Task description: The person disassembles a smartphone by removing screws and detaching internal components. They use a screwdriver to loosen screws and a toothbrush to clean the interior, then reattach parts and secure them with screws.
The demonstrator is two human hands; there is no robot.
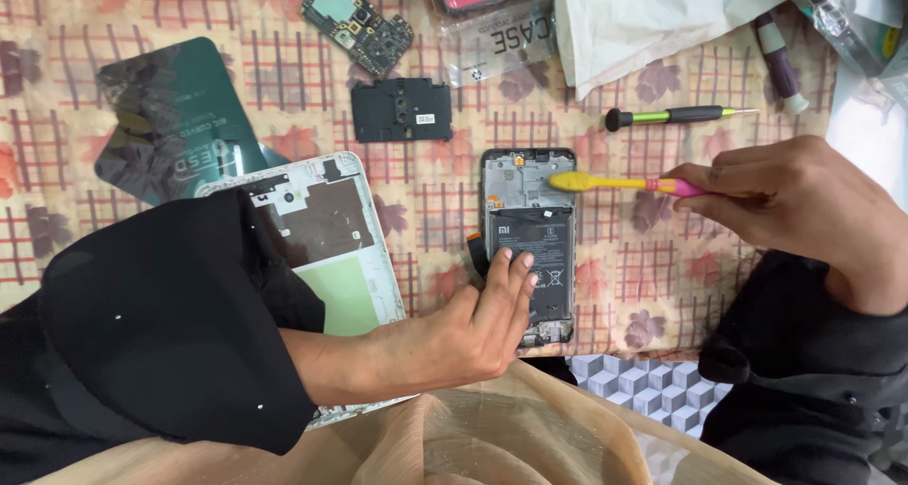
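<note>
Your left hand (492, 320) lies flat and open on the bottom part of the opened phone (528, 244), pressing on its black battery (539, 249), likely so the phone stays put on the checked cloth (662, 286). Your right hand (804, 201) is closed around a yellow brush (615, 183), and its tip touches the top of the phone, well away from your fingers. Beside the phone lie a white back cover (331, 239), a black plate (401, 110) and a screwdriver (676, 116).
</note>
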